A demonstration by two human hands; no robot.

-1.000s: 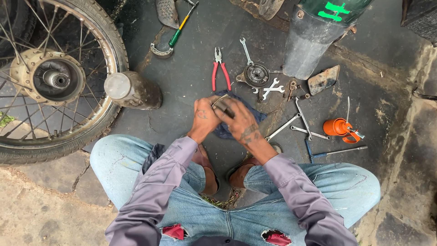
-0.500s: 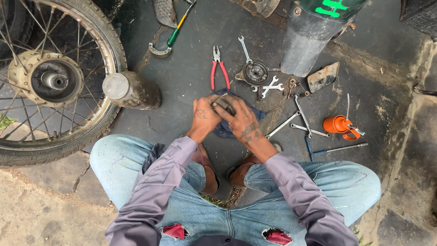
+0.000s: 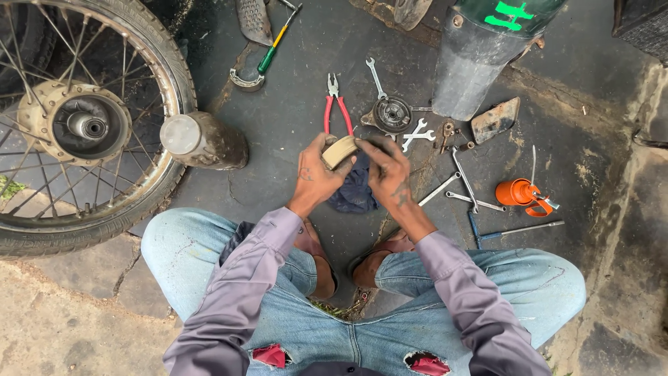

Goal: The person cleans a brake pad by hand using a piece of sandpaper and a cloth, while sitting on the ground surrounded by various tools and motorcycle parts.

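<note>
Showing more of its tan curved face now than half a second ago, when only a dark edge peeked out between the fingers: the brake shoe (image 3: 340, 150), turned up toward the camera. Left to right: gripping its left end, the left hand (image 3: 314, 174), fingers closed around it; pressing on its right end, the right hand (image 3: 387, 167), fingers curled over the top edge. Hanging beneath both, a dark blue rag (image 3: 355, 191). Lying on the floor just beyond the shoe, red-handled pliers (image 3: 336, 108); further right, well apart, an orange oil can (image 3: 518, 193).
</note>
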